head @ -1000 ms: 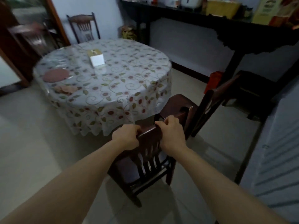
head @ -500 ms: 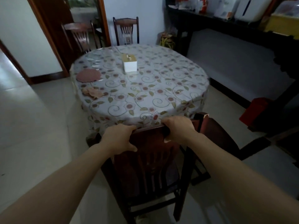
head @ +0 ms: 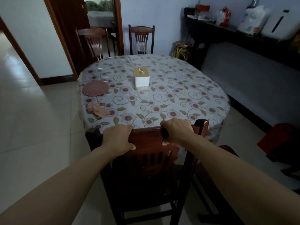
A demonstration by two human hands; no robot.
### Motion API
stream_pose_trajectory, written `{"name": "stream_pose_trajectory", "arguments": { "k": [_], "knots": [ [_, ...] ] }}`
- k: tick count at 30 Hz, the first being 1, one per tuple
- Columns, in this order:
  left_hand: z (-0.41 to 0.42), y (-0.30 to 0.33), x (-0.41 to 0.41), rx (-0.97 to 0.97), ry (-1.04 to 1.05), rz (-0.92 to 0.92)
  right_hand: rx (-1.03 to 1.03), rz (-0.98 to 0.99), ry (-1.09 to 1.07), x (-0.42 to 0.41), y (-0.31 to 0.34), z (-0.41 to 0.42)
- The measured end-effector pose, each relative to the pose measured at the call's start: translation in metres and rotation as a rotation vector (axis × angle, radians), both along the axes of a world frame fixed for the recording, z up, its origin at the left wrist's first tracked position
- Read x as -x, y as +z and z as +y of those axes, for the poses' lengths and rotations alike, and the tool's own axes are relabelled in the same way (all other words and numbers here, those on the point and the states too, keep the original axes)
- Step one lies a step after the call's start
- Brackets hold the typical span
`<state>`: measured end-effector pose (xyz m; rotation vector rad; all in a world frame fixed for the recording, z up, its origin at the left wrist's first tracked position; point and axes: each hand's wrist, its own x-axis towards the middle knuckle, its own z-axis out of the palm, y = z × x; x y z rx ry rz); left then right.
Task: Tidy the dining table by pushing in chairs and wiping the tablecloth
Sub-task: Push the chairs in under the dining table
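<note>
Head view: left hand (head: 118,138) and right hand (head: 176,131) both grip the near chair (head: 146,172) by its top rail, backrest against the worktop (head: 162,98) edge. Stiff, heavy wood; the rail looks the best hold.

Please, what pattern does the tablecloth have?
The tablecloth is pale with pinkish-red flowers, green leaves and curling vines; the head view shows it.

Left hand (head: 117,138), right hand (head: 177,132) grip chair (head: 146,161) top rail
</note>
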<state>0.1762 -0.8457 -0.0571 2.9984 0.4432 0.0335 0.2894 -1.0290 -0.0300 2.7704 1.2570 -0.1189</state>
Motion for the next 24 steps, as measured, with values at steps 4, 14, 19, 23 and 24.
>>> {"name": "stream_pose_trajectory", "arguments": {
  "k": [4,14,19,23,24],
  "knots": [
    [0.009,-0.019,-0.015,-0.043,0.042,-0.041,0.004,-0.073,0.063,-0.019,-0.02,0.016],
    [0.01,-0.08,-0.038,-0.08,0.065,-0.038,-0.097,-0.049,0.175,-0.051,-0.086,0.022],
    [0.016,-0.087,-0.039,-0.058,0.066,-0.038,-0.13,-0.04,0.252,-0.061,-0.095,0.023],
    [0.014,-0.085,-0.034,-0.082,0.032,-0.039,-0.118,0.004,0.285,-0.062,-0.098,0.023],
    [0.013,-0.086,-0.031,-0.084,0.021,-0.037,-0.112,0.031,0.283,-0.062,-0.101,0.02]
  ]
}}
